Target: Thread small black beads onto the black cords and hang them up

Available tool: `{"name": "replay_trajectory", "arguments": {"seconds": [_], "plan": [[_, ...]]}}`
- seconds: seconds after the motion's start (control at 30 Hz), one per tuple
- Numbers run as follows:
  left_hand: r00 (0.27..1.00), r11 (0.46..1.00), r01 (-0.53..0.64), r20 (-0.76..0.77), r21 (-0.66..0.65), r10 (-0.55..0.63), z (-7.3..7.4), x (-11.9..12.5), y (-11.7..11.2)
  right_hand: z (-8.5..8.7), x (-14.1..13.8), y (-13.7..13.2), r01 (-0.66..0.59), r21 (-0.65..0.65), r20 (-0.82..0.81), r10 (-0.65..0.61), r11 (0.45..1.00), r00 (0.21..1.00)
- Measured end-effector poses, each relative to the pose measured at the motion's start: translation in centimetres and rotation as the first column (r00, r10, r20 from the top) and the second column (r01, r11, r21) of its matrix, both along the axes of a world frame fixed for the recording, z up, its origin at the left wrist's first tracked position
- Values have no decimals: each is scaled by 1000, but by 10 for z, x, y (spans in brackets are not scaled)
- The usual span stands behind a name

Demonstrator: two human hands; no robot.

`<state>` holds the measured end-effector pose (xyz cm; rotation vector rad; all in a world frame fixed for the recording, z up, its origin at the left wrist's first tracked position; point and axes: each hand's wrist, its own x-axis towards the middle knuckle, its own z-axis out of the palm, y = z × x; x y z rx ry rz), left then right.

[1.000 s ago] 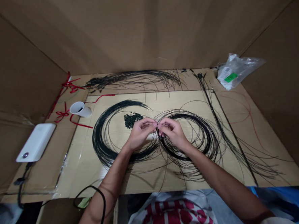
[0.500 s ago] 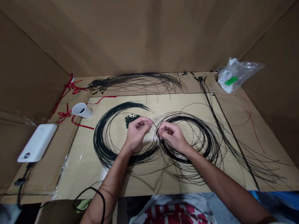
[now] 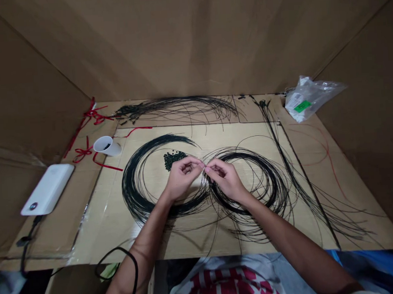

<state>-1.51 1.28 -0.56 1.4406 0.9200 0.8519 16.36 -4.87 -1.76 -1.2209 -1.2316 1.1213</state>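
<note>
My left hand [image 3: 184,174] is closed in a pinch on the end of a thin dark wire, most of it hidden by the fingers. Its fingertips meet those of my right hand [image 3: 225,176], also pinched; whatever lies in that grip is too small to make out. Just behind my left hand lies a pile of small dark green beads [image 3: 173,158]. A thick open coil of black wires [image 3: 129,186] curves round on the left. Under and beside my right hand spreads a looser round coil of black wires [image 3: 274,182].
A white cup [image 3: 115,147] with dark bits inside stands at the left, near red ribbons [image 3: 83,154] and a white power bank [image 3: 49,189]. More wire bundles lie at the back [image 3: 180,101] and right [image 3: 285,159]. A plastic bag [image 3: 323,96] sits in the far right corner.
My hands have come together: the gap between the fingertips has closed, with the left hand shifted slightly right. The coils and beads lie as before.
</note>
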Motion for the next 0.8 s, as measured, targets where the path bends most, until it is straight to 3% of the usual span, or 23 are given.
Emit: {"name": "replay_trajectory", "arguments": {"seconds": [0.1, 0.23, 0.3, 0.4, 0.57, 0.63, 0.73, 0.8], "plan": [[983, 972, -26, -170, 233, 67, -1, -5, 4, -3, 2, 1, 29, -14, -11, -29, 999, 1000], [839, 785, 36, -445, 619, 312, -2, -15, 12, -5, 4, 2, 57, -37, -108, -60, 998, 992], [783, 734, 104, -510, 671, 356, -5, -18, 14, -6, 5, 2, 54, -41, -129, -59, 998, 990], [757, 714, 162, -550, 681, 353, -12, -19, 16, -4, 4, 2, 56, -43, -120, -61, 998, 991], [748, 727, 183, -573, 662, 334, -16, -17, 15, -3, 4, 3, 55, -46, -132, -61, 997, 989], [782, 749, 153, -542, 644, 307, -12, -15, 13, -4, 4, 3, 44, -43, -142, -50, 998, 989], [911, 850, 37, -368, 526, 188, -6, -7, 6, -2, 4, 2, 33, -48, -143, -39, 998, 989], [979, 942, -23, -182, 334, 88, -4, -1, 1, -1, 4, 2, 29, -52, -142, -37, 998, 989]]}}
